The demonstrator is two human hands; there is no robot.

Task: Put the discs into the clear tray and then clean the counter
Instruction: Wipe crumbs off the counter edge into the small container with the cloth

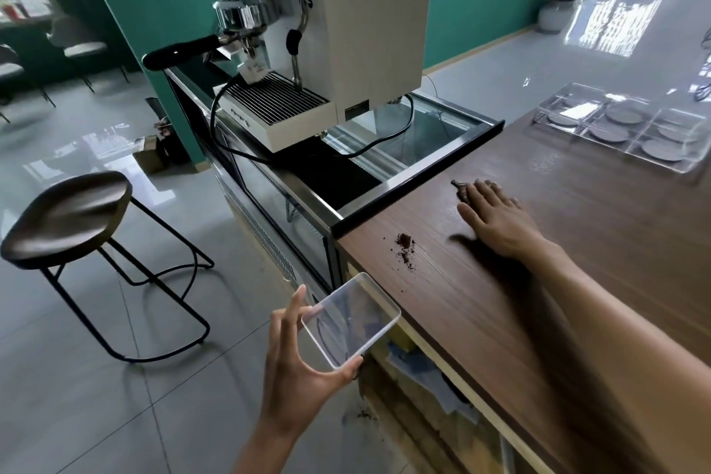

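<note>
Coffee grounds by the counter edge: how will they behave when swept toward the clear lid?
The grounds look loose and fine, with specks trailing off the pile, so they will likely scatter and smear instead of moving as one clump. Some may stick in the counter grain. They lie near the edge, so some may miss the lid.

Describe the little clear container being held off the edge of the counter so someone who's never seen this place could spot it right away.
Start at the long wooden counter and follow its near left edge, past the small pile of brown grounds. Just off that edge, the left hand holds a small clear container. Unlike the divided clear tray of grey discs far along the counter, it is a single, shallow, rounded rectangle.
</note>
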